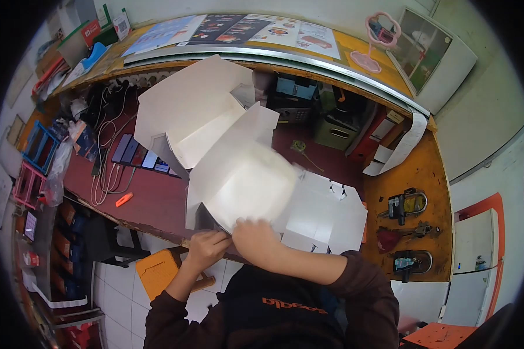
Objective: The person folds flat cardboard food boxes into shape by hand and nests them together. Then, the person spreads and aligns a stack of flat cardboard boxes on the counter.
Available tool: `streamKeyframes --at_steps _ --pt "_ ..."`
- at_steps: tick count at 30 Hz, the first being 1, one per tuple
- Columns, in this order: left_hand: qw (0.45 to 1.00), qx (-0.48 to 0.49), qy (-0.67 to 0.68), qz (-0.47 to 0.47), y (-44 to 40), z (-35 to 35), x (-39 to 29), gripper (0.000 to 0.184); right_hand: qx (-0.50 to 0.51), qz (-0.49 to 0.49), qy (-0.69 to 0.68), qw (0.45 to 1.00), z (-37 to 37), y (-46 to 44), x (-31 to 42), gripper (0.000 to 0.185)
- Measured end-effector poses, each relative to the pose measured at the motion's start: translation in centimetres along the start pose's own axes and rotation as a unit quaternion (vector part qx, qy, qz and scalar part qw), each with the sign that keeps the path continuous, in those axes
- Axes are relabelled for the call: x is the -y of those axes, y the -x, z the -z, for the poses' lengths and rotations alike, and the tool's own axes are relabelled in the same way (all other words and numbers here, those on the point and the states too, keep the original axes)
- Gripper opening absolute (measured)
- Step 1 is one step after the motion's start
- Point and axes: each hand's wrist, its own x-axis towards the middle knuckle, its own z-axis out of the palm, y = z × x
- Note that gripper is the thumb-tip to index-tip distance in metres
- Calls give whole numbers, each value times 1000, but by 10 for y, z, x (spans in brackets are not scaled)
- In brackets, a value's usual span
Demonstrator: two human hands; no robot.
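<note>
A partly folded white cardboard box (251,185) stands in front of me, its middle smeared by motion. My left hand (208,249) pinches the near left corner, beside a raised flap. Closed on the near edge just to the right is my right hand (256,239), somewhat blurred, its fingertips partly hidden. Behind leans a second folded white box (195,96) with its wide flap raised. To the right lies a flatter white cardboard piece (326,209) with small dark slots.
Several phones (141,156) and white cables (102,145) lie at left, near an orange lighter (124,199). Two padlocks (406,206) and a bunch of keys (410,232) rest on the right-hand wooden top. A yellow stool (160,270) stands below the desk edge.
</note>
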Motion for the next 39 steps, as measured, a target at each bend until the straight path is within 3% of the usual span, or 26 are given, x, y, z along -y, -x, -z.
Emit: streamKeyframes --at_steps 4,5,7,9,11,15,18,20,22,23,24,25,27,29,31,35,37,38,39 --pt "999 -12 -20 29 8 -10 -3 14 87 17 -73 993 11 -19 -5 7" --pt "999 -19 -17 30 11 -11 -4 13 86 18 -75 993 5 -25 -1 7" --pt "998 -26 -37 49 10 -14 -7 16 -30 -33 -61 997 -8 -40 9 9" --pt "995 -38 -57 68 12 -18 -3 18 7 -66 -97 993 -9 -42 14 17" --pt "942 70 -196 263 25 -24 7 26 19 -53 -52 997 -5 -37 18 11" --pt "956 9 -164 243 25 -37 8 37 66 -46 -5 997 -49 -59 8 10" --pt "959 -66 -147 232 18 -38 18 32 49 -33 -122 991 -52 -75 -15 17" --pt "957 -103 -123 243 23 -40 19 34 166 -97 -197 961 1 -69 -35 29" --pt "960 -159 -93 210 16 -41 7 39 -118 -174 -3 978 13 -65 -64 35" --pt "959 -214 -63 176 15 -42 1 44 -184 -222 78 955 23 -64 -79 37" --pt "969 -200 -21 147 20 -48 0 54 -254 -228 72 937 17 -66 -98 32" --pt "970 -197 -18 143 15 -50 -2 54 -255 -234 72 935 9 -68 -115 32" --pt "980 -155 -53 114 2 -55 -8 57 -29 -187 -90 978 0 -71 -142 35" --pt "979 -174 -30 103 11 -71 8 59 -6 -188 -84 979 0 -70 -151 38" --pt "979 -187 -49 63 18 -76 12 57 -82 -138 -52 986 -13 -71 -154 45" --pt "979 -179 -59 76 15 -76 -5 56 -108 -184 -110 971 1 -53 -151 43" --pt "935 -277 -146 168 14 -83 -34 48 -356 -149 -199 901 1 -27 -150 37" --pt "938 -313 -125 84 18 -96 -40 47 -357 -153 -198 900 -1 -11 -149 37" --pt "971 -233 -40 41 10 -103 -53 46 -392 -176 -341 836 -5 9 -146 34"
